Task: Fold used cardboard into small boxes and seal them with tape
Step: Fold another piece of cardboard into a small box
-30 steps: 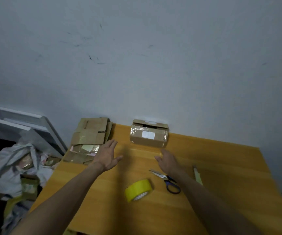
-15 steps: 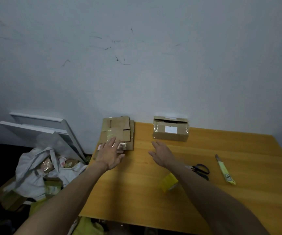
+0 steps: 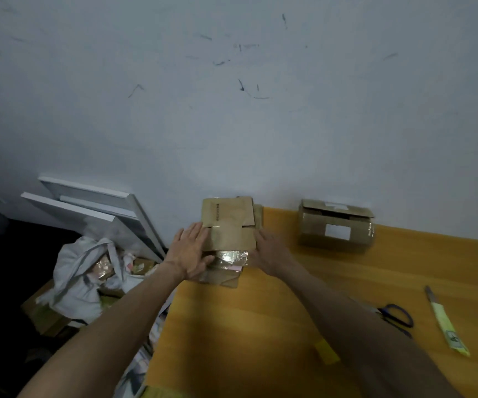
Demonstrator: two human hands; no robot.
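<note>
Orange desk (image 3: 260,326) meets a scuffed wall (image 3: 232,124). Nearest, a yellow tape roll (image 3: 325,351) peeks from behind the right forearm (image 3: 347,320), with scissors (image 3: 398,315) and a knife (image 3: 444,323) to its right. At the far left corner both hands rest flat-fingered (gripping nothing) on a stack of flattened cardboard (image 3: 229,225): left hand (image 3: 192,252) on its left edge, right hand (image 3: 269,251) against its right. A taped box (image 3: 336,225) sits by the wall.

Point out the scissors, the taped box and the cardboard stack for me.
Scissors (image 3: 410,320): head view, on the blue handle loop.
Taped box (image 3: 337,232): head view, on its white front label.
Cardboard stack (image 3: 226,225): head view, on the top sheet.
</note>
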